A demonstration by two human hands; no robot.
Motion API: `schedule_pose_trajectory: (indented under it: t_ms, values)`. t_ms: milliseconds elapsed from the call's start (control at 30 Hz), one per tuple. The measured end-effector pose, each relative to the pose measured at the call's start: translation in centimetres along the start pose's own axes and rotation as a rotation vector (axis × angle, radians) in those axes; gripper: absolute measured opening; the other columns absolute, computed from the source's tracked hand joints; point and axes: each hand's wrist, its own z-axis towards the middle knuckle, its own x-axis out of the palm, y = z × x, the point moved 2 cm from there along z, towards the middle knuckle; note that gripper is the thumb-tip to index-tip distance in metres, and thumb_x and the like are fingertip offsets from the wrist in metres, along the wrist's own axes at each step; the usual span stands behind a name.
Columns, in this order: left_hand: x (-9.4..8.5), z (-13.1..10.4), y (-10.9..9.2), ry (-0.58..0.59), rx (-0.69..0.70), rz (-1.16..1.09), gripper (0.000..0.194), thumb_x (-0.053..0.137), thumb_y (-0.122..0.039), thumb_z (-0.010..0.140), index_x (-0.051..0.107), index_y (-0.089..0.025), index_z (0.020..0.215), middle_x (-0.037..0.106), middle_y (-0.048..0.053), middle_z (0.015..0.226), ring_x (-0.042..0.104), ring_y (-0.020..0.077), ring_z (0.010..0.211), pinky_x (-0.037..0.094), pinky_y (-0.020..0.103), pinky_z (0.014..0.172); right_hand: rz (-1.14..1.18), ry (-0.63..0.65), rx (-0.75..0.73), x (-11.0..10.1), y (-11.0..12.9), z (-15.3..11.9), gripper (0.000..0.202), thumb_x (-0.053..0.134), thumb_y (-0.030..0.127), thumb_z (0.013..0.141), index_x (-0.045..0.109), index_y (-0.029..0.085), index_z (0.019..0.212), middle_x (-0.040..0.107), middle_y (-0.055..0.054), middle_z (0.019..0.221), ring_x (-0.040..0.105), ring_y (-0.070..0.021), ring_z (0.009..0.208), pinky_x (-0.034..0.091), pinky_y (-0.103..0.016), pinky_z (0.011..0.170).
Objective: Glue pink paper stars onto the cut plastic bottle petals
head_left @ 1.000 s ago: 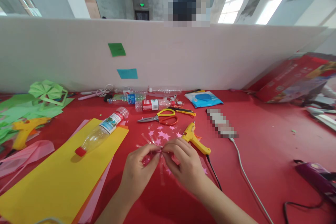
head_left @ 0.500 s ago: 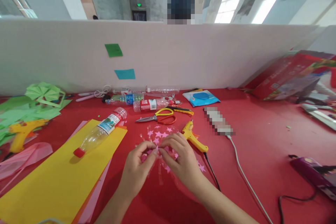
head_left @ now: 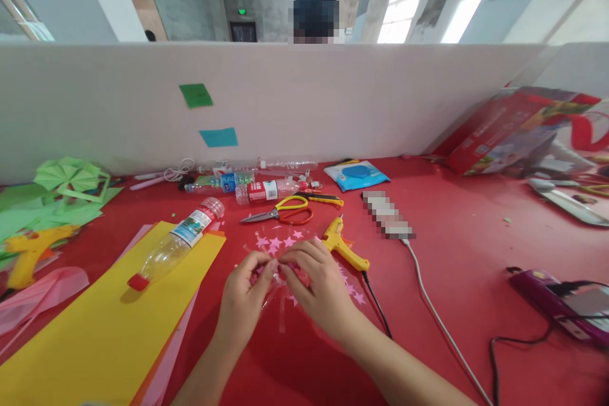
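My left hand [head_left: 245, 285] has its thumb and forefinger pinched together over the middle of the table. My right hand [head_left: 316, 282] meets it there, its fingertips closed at the same spot. Between them is a small pink paper star, almost wholly covered by the fingers. Beneath and around both hands lies a clear plastic piece [head_left: 281, 317] with strips spreading outward. Several pink stars [head_left: 275, 245] are scattered on and about it. A yellow glue gun [head_left: 345, 248] rests just right of my right hand. Scissors [head_left: 280, 210] with yellow and red handles lie beyond the fingers.
At left, a plastic bottle [head_left: 176, 244] lies on yellow paper [head_left: 109, 311], near green paper [head_left: 71, 181] and another glue gun [head_left: 35, 250]. Farther back are more bottles [head_left: 266, 191] and a wipes pack [head_left: 356, 174]. A phone with a cable [head_left: 423, 285] and purple power strip [head_left: 561, 304] are right.
The view has turned slightly to the right, so the table items sit further left. Both hands stay together at the pinch; the pink star shows less between the fingertips.
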Motion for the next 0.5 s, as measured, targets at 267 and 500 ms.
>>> schedule_pose_trajectory:
  t_ms: [267,500]
  values:
    - [0.22,0.09,0.36,-0.058,0.062,0.017,0.026,0.047,-0.043,0.087,0.055,-0.02,0.078,0.058,-0.001,0.072,0.055,0.0149,0.068,0.043,0.024,0.064,-0.056,0.011,-0.05,0.24,-0.01,-0.22,0.014,0.049,0.014,0.09,0.061,0.018,0.088,0.066,-0.005,0.087,0.053,-0.0189,0.081,0.043,-0.036,0.076]
    - [0.09,0.49,0.36,-0.023,0.035,-0.023,0.026,0.049,-0.044,0.085,0.056,-0.02,0.076,0.058,-0.002,0.071,0.054,0.0149,0.069,0.042,0.024,0.065,-0.098,-0.009,-0.056,0.32,-0.24,-0.12,0.014,0.048,0.015,0.09,0.062,0.017,0.088,0.066,-0.005,0.085,0.054,-0.0194,0.08,0.044,-0.037,0.075]
